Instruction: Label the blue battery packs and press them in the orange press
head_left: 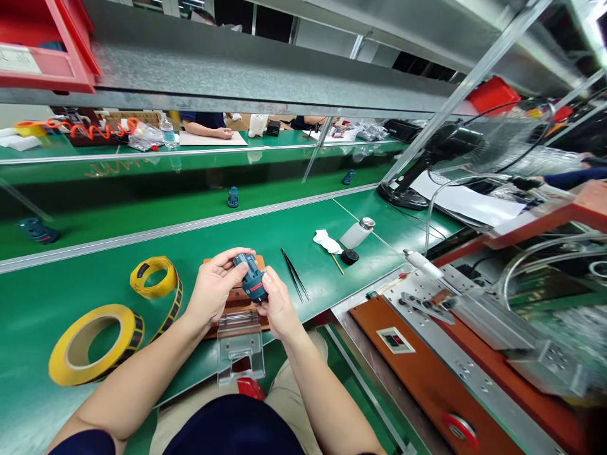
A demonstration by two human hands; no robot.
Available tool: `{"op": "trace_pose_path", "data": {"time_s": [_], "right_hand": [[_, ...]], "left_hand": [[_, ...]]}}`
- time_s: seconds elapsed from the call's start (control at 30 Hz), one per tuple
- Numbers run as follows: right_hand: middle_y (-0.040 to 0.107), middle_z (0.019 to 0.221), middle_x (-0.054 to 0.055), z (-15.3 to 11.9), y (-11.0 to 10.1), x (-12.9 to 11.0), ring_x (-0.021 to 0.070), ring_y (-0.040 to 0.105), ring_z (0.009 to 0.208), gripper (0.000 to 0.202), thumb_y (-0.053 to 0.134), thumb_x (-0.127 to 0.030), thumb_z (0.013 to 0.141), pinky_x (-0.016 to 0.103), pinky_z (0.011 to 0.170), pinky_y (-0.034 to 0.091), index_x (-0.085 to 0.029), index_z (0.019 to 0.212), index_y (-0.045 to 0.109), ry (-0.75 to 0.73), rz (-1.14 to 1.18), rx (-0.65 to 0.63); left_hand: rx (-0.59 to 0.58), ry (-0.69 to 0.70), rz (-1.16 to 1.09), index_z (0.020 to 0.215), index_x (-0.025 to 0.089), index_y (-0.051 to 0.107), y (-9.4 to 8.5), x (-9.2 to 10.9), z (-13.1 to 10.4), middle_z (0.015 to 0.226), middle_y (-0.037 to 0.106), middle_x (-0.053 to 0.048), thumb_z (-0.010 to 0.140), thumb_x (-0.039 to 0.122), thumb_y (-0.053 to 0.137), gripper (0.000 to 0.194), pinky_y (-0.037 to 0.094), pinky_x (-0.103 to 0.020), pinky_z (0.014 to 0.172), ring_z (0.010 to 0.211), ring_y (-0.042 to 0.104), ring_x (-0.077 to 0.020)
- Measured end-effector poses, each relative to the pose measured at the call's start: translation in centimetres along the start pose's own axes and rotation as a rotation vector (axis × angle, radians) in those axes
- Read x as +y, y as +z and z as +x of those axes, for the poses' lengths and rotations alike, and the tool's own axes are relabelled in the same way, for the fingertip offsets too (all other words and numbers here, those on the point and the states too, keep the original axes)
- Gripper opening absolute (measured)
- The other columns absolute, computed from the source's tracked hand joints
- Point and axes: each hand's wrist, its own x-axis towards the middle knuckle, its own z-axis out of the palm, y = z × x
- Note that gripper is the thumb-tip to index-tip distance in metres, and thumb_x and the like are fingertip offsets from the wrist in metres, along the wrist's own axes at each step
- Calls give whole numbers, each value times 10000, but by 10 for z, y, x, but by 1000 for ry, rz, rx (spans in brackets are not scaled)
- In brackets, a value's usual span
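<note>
Hands first: both are up over the near edge of the green bench [294,234], wrapped around the same small teal tool housing [253,282] with a red label on it. The left hand [215,285] cups it from the side with thumb and fingers curled on, the right hand [277,306] pinches it from below and the other side, so the part sits off the table between them. Right under it is a brown fixture block [237,297] with a clear acrylic bracket [240,344] hanging off the bench edge.

To the left there's a big roll of yellow tape [90,344] lying flat and a smaller yellow label reel [154,276] with a strip trailing between them. Just right of the hands, black tweezers [294,275], then a white cloth [326,241], a small bottle [357,232] on its side and a black cap [349,256]. Two more teal housings ride the conveyor behind [232,197], and another person's arm [208,131] rests on the far bench
</note>
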Motion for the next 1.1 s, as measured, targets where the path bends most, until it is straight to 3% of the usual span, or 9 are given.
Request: {"op": "trace_pose_path", "data": {"time_s": [0.13,0.23,0.37,0.53,0.67,0.77,0.9,1.0,1.1], "right_hand": [[463,592,-56,-2,8,-6,46,245,430,538,569,-742,850,157,396,103,-214,908,479,232,220,-124],[497,571,-40,-6,12,-5,46,185,430,596,517,-785,854,162,390,99,-197,946,508,355,245,-223],[515,624,-19,-16,10,0,78,334,479,531,478,-729,925,172,405,189,-200,955,524,196,-71,-128],[489,692,-11,-18,3,5,123,425,550,424,383,-607,1016,233,466,338,-217,987,545,10,-379,-157],[513,693,-1,-14,1,11,166,522,638,373,393,-558,1025,270,564,430,-230,973,562,-39,-513,-109],[612,873,31,-15,2,11,185,600,798,302,524,-498,984,298,701,502,-219,1091,571,-56,-518,-98],[632,1146,72,-20,-1,5,184,634,881,489,645,-433,920,307,759,534,-227,1337,492,-73,-404,-133],[642,1165,67,-23,-5,3,174,645,829,553,712,-399,878,306,739,543,-254,1364,493,-108,-420,-29],[633,1192,80,-24,-8,5,209,655,922,569,786,-343,808,326,776,558,-244,1312,543,-221,-506,89]], "left_hand": [[30,58,125,1060,208,728,-1,-2,3,1015,724,-58,837,395,765,293,514,-274,816,933,649,-188],[97,142,328,868,198,697,-1,1,4,795,648,0,870,418,693,220,462,-245,694,737,572,-142],[128,199,557,705,201,580,1,9,1,671,544,35,888,359,620,245,395,-248,637,642,496,-127],[117,247,773,699,211,549,1,10,-3,719,561,25,912,330,573,246,379,-269,686,698,519,-146],[150,253,898,715,223,567,-1,3,-2,761,599,11,928,353,564,250,372,-283,703,728,540,-168],[122,251,768,719,225,589,-3,0,1,764,609,6,917,372,597,246,392,-279,715,737,550,-177],[60,173,497,809,217,651,-4,-2,6,809,634,1,900,432,646,233,442,-265,722,763,573,-175],[21,97,379,966,219,695,-2,-5,5,946,694,-30,912,494,642,285,483,-276,791,900,633,-200],[-23,8,241,1117,220,688,2,-8,2,1112,711,-78,917,545,629,386,508,-307,860,1062,647,-241]]}}
